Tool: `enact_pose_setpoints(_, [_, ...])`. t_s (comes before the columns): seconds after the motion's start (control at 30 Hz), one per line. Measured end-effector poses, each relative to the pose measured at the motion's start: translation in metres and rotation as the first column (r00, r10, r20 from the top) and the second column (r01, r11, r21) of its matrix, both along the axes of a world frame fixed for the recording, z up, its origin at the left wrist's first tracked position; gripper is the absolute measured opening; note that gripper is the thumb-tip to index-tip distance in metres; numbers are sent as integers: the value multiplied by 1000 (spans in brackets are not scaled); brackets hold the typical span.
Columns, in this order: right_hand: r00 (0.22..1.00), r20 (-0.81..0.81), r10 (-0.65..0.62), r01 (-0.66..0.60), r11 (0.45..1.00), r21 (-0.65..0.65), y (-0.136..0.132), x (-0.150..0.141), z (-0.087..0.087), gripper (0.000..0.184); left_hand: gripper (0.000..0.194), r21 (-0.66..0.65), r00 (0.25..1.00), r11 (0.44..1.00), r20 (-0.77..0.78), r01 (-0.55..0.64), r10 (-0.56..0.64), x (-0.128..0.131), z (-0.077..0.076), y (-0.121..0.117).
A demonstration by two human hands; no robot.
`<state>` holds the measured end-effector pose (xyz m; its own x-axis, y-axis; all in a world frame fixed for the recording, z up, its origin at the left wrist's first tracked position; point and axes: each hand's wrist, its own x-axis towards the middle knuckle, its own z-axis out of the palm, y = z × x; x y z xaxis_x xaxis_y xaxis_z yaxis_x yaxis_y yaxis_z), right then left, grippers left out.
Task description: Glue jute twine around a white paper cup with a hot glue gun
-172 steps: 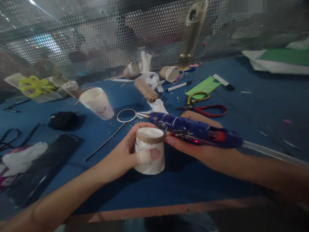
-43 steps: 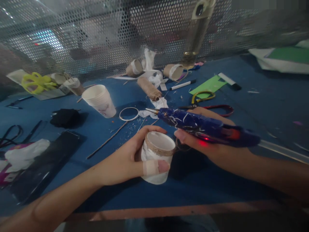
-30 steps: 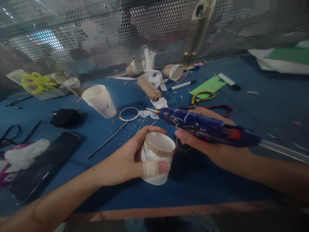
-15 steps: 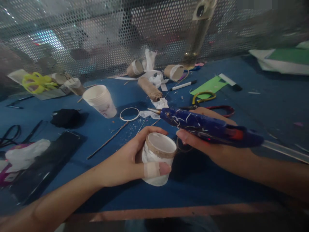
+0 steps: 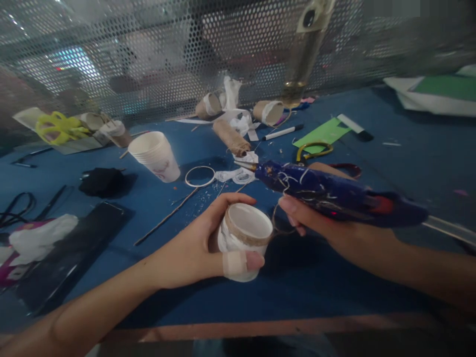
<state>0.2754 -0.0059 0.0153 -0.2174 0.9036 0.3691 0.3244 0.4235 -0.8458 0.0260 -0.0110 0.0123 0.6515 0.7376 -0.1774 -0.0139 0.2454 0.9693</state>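
Note:
A white paper cup (image 5: 243, 243) with brown twine wound below its rim is upright in my left hand (image 5: 201, 248). The fingers wrap behind the cup, and the thumb, with a plaster on it, presses its front. My right hand (image 5: 320, 213) grips a blue hot glue gun (image 5: 327, 193), its metal nozzle pointing left above and behind the cup. A clear glue stick (image 5: 451, 233) sticks out of the gun's back end. From the cup's twine band a loose strand of twine (image 5: 277, 223) loops toward my right fingertips; whether they pinch it I cannot tell.
Stacked paper cups (image 5: 156, 156) stand at left, beside a black bundle (image 5: 101, 182). A twine roll (image 5: 231, 138), white ribbon (image 5: 241, 173) and a hoop (image 5: 200, 176) lie behind my hands. Scissors (image 5: 316, 148) rest on green paper (image 5: 323, 133). A perforated metal screen (image 5: 167, 59) borders the back.
The glue gun has moved a little to the right with my right hand, and the twine loop shows more plainly. My left hand and the cup have barely moved.

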Motion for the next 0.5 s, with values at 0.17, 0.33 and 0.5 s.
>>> enact_pose_setpoints(0.17, [996, 83, -39, 26, 988, 153, 0, -1, 1, 32, 66, 56, 999, 997, 1, -50, 50, -3, -4, 1])
enact_pose_setpoints(0.33, [996, 80, -41, 23, 976, 215, 1, 2, -2, 23, 53, 139, 990, 982, -31, -130, 136, -6, -5, 3])
enact_pose_setpoints(0.5, [990, 125, -65, 34, 973, 230, -2, 5, 1, 20, 48, 124, 991, 984, 7, -132, 132, -7, -5, 3])
